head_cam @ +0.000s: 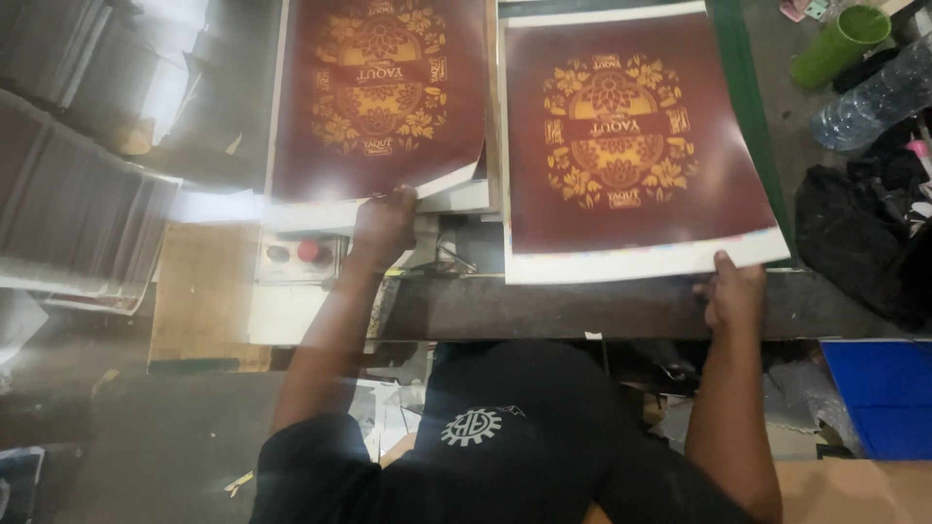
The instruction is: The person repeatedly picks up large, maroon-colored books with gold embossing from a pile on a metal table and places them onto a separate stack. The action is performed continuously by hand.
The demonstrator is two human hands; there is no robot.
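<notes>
Two large maroon printed sheets with a gold floral ornament lie side by side on a machine table. My left hand (383,228) grips the lower edge of the left sheet (379,107), whose near right corner curls up a little. My right hand (733,291) pinches the near right corner of the right sheet (631,146), with the thumb on its white margin. The right sheet lies flat, and its white border hangs over the dark table edge (582,306).
A control panel with a red button (309,250) sits just left of my left hand. Stacks of paper (68,194) fill the left side. At right are a green cup (840,44), a clear plastic bottle (874,97), a black bag (854,243) and a blue board (883,388).
</notes>
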